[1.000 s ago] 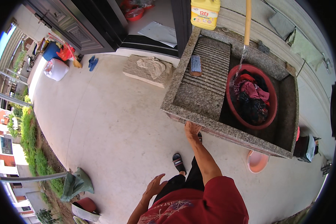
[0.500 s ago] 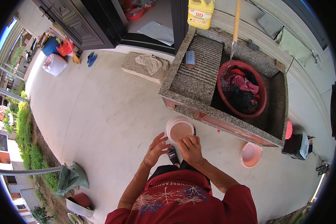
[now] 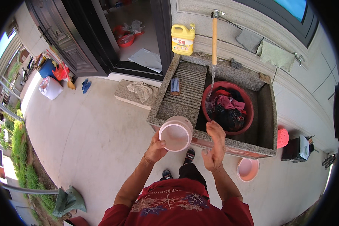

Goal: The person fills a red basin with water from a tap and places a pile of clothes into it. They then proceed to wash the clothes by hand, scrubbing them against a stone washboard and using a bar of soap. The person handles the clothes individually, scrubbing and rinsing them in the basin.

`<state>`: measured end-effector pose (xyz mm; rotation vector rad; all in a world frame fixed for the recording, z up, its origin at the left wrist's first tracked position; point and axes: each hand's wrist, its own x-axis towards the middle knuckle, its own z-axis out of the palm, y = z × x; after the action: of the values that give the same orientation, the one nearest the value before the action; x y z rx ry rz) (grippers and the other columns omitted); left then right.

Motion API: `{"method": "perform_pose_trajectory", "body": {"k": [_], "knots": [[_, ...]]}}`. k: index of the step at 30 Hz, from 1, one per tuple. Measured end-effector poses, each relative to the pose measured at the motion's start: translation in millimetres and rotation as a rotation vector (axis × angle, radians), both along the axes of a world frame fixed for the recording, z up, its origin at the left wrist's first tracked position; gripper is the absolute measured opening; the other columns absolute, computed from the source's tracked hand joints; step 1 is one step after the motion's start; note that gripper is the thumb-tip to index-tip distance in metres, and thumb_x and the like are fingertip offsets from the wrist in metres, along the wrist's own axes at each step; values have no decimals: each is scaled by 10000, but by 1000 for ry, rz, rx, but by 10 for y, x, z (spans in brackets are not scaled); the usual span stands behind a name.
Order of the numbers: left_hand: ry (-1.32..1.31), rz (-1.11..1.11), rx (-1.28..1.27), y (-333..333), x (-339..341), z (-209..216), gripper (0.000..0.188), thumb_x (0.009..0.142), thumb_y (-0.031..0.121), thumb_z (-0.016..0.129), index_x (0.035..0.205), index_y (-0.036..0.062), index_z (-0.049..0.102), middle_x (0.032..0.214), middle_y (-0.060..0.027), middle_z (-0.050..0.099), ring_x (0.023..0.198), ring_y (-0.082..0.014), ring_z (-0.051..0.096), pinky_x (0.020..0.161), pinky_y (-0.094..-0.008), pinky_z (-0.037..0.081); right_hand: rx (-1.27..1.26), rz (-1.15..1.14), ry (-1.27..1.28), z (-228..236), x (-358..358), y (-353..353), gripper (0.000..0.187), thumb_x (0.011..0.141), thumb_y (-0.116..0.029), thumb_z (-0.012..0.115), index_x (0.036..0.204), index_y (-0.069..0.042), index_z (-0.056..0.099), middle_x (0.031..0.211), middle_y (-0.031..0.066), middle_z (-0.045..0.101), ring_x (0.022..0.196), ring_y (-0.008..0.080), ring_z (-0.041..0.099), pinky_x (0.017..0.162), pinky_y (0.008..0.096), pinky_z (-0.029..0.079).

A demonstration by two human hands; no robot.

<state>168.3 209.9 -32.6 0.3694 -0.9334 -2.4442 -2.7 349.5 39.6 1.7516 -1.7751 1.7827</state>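
Observation:
My left hand (image 3: 155, 147) grips the rim of a small pink plastic basin (image 3: 176, 133), held up with its open side toward me, in front of the stone wash sink (image 3: 229, 145). To its right, my right hand (image 3: 214, 145) is raised with the fingers apart and holds nothing. It hovers over the sink's front edge, near a red tub (image 3: 245, 109) full of dark and pink laundry. Water runs from a tap pipe (image 3: 214, 35) into that tub.
A scrub brush (image 3: 174, 86) lies on the ribbed washboard (image 3: 184, 90). A yellow detergent jug (image 3: 182, 39) stands behind the sink. Another pink basin (image 3: 247, 169) sits on the concrete floor at right. A stone step with a rag (image 3: 139, 91) lies before the open doorway.
I have moved closer to the sink. The pink basin rose from low near my body into my left hand alone, and my right hand came off it and lifted.

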Motion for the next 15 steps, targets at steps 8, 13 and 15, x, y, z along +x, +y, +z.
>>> {"method": "perform_pose_trajectory", "body": {"k": [8, 13, 15], "knots": [[121, 90, 125, -390, -1019, -90, 820, 693, 334, 754, 1349, 29, 366, 1280, -108, 503, 1161, -255, 527, 992, -417, 436, 211, 260, -309, -195, -682, -1027, 712, 959, -533, 226, 1442, -11, 280, 1491, 150, 289, 1405, 278, 208, 1126, 410, 136], [120, 219, 113, -628, -1514, -162, 851, 674, 305, 770, 1367, 53, 345, 1283, -98, 489, 1183, -244, 499, 1019, -403, 406, 187, 198, -396, -378, -1063, -1386, 702, 962, -542, 183, 1454, -50, 274, 1506, 106, 277, 1408, 244, 193, 1113, 426, 137], [81, 223, 63, -716, -1544, -164, 888, 660, 280, 763, 1393, 73, 305, 1304, -93, 459, 1217, -241, 458, 1024, -398, 392, 207, 339, -537, -477, -1299, -1439, 701, 962, -536, 173, 1455, -47, 268, 1514, 109, 258, 1415, 253, 174, 1116, 443, 133]]}}
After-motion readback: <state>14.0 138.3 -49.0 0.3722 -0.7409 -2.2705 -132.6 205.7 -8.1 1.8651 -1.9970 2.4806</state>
